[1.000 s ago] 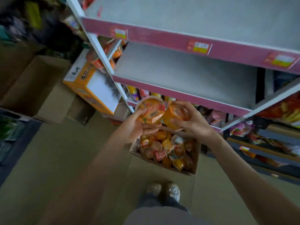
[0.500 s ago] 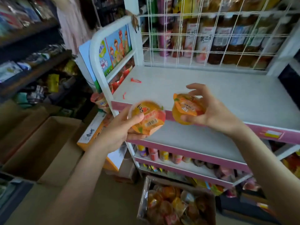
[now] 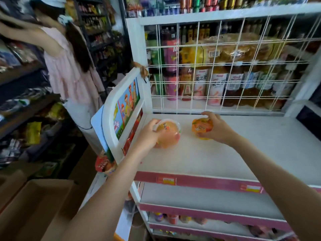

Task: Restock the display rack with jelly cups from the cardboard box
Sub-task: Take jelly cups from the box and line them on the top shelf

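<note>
The white display rack's top shelf (image 3: 225, 153) lies in front of me. My left hand (image 3: 147, 134) grips a large orange jelly cup (image 3: 169, 134) tilted on its side, touching the shelf near the left end. My right hand (image 3: 217, 126) holds a smaller orange jelly cup (image 3: 202, 127) from the right and above, down at the shelf surface a little right of the first cup. The cardboard box of jelly cups is out of view below.
A white wire grid (image 3: 225, 66) with bottled drinks behind it closes the shelf's back. A printed side panel (image 3: 125, 108) bounds its left end. Lower shelves (image 3: 208, 197) with pink edges sit below. A person in a pink dress (image 3: 69, 66) stands at the left. Open cardboard boxes (image 3: 34, 206) lie on the floor.
Both hands rose from the box with a jelly cup each, then reached forward and down onto the top shelf. My view swung up from the floor to the rack's top.
</note>
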`<control>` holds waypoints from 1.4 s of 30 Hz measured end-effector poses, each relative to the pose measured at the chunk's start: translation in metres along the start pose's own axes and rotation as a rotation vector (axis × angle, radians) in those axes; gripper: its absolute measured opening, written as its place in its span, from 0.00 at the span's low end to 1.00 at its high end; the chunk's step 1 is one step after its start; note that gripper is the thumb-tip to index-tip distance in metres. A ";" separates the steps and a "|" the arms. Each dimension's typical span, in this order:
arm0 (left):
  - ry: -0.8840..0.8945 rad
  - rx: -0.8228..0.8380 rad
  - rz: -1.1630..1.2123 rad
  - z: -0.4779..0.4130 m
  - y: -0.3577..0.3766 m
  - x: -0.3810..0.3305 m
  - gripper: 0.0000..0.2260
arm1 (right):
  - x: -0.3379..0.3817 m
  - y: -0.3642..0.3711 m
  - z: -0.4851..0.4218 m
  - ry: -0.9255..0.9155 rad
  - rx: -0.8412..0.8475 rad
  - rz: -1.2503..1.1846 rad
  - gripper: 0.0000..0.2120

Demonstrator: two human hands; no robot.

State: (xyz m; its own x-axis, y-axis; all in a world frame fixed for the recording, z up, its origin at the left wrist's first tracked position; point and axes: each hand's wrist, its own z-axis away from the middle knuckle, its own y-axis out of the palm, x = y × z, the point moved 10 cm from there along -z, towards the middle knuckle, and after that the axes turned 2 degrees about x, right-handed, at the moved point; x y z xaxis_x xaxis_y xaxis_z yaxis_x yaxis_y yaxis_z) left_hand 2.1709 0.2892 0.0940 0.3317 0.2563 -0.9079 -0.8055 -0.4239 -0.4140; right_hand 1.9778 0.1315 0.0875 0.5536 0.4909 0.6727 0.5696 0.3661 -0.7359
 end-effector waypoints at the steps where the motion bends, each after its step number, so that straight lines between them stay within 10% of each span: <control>1: 0.028 -0.025 -0.066 -0.012 -0.001 -0.002 0.10 | -0.004 -0.002 -0.007 0.011 -0.011 -0.002 0.41; 11: 0.100 -0.055 -0.178 -0.105 -0.002 -0.004 0.13 | -0.002 0.015 -0.051 0.076 0.255 -0.213 0.46; 18: 0.117 -0.029 -0.192 -0.128 -0.001 -0.002 0.18 | -0.025 0.006 -0.047 0.204 0.148 -0.402 0.10; 25: 0.175 -0.122 -0.304 -0.129 -0.009 -0.012 0.16 | 0.004 0.016 -0.047 0.053 0.312 -0.519 0.12; 42: 0.233 -0.290 -0.368 -0.114 -0.016 -0.010 0.16 | 0.011 0.018 -0.103 0.011 -0.018 -0.326 0.17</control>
State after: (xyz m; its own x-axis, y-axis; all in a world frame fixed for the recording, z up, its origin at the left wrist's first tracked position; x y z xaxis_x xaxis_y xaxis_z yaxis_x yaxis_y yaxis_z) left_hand 2.2368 0.1944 0.1022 0.6944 0.2476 -0.6757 -0.4569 -0.5738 -0.6797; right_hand 2.0568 0.0618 0.0900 0.3466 0.3420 0.8735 0.7283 0.4887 -0.4803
